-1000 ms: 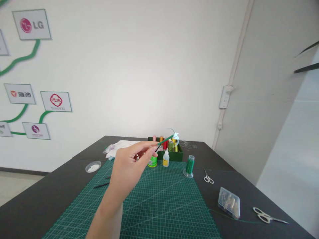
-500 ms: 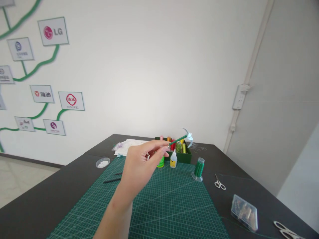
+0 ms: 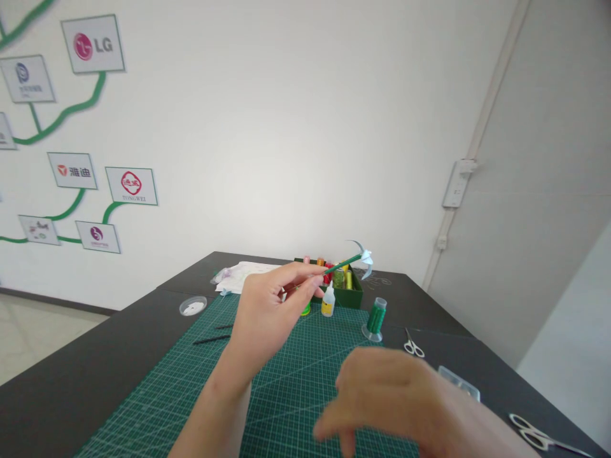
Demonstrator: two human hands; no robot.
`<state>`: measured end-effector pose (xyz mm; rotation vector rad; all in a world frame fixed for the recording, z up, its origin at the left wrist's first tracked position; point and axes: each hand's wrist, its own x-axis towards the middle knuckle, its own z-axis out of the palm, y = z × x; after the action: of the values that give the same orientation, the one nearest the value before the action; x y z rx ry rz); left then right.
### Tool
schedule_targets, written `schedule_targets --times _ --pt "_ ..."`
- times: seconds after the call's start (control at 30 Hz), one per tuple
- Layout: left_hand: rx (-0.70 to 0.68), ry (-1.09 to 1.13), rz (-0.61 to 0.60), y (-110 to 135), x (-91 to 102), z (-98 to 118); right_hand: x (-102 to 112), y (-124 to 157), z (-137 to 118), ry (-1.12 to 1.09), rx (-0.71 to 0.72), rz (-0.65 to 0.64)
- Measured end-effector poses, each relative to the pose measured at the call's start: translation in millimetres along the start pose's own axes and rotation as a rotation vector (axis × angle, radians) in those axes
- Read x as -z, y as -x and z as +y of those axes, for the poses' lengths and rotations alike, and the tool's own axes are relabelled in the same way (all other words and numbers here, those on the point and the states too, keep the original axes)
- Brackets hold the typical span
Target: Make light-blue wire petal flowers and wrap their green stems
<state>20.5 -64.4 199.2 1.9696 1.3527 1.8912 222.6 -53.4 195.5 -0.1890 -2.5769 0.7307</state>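
My left hand (image 3: 267,312) is raised above the green cutting mat (image 3: 200,394), pinching a thin green stem (image 3: 341,263) that points up and to the right. A small pale blue paper flower (image 3: 365,257) sits at the stem's tip. My right hand (image 3: 396,397) hangs low over the mat's right side, blurred, with its fingers curled downward and nothing visible in them. It is closest to the clear plastic box (image 3: 461,381) behind it.
On the black table (image 3: 71,381) stand a green box of thread spools (image 3: 346,294), a small glue bottle (image 3: 327,301), a green thread spool on a clear stand (image 3: 375,317), two pairs of scissors (image 3: 413,346) (image 3: 534,436), a round dish (image 3: 193,307) and dark sticks (image 3: 210,339).
My right hand has come into view at the lower right over the mat. The left hand keeps the stem raised, nearly unmoved. The camera shifted slightly.
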Motion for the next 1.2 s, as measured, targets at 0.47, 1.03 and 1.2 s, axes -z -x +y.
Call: schedule_targets --times 0.47,1.03,1.2 --pt "0.051 0.025 0.048 -4.7 -8.4 -6.6 4.3 -30.8 23.6 -0.038 -0.356 0.431" --pt "0.204 -0.220 -0.625 2.9 -4.0 -0.6 19.0 -16.5 33.6 0.048 -0.144 0.925" --pt "0.173 -0.204 -0.690 5.9 -2.5 3.8 27.3 -25.0 55.6 -0.063 -0.187 0.861"
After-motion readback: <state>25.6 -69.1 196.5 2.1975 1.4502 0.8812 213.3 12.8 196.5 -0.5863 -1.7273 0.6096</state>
